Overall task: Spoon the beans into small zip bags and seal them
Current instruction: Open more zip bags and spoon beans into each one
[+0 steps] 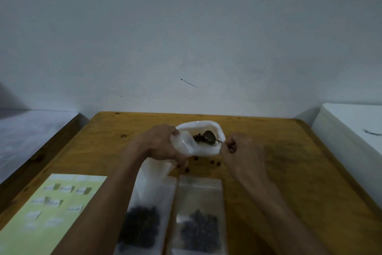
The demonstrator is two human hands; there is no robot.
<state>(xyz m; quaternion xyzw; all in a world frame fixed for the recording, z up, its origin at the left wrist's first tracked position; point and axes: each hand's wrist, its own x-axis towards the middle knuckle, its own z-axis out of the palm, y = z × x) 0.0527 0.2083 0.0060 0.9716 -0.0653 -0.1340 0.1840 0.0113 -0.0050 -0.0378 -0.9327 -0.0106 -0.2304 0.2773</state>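
A green sheet with small white labels lies at the near left corner of the tabletop, running off the near edge.

The left hand is at the middle of the tabletop, toward the far edge. Its fingers curl round the left rim of a white pouch and hold the mouth open. The pouch is raised and tilted, mouth toward the person. Whether its base touches the tabletop cannot be told. A clear bag hangs or lies below the left hand; whether the hand also grips it cannot be told.

Two filled zip bags lie side by side at the near edge, between the forearms. The left bag and the right bag each hold a dark mass of beans in the lower half. Their long edges are just beside each other.

Inside the pouch, a spoon rests with its bowl on a heap of beans. The handle exits over the right rim of the pouch.

A few loose beans lie on the tabletop just near of the pouch.

The right hand is just right of the pouch. Its fingers are curled and pinch the spoon handle.

A white block stands beyond the right edge of the tabletop.
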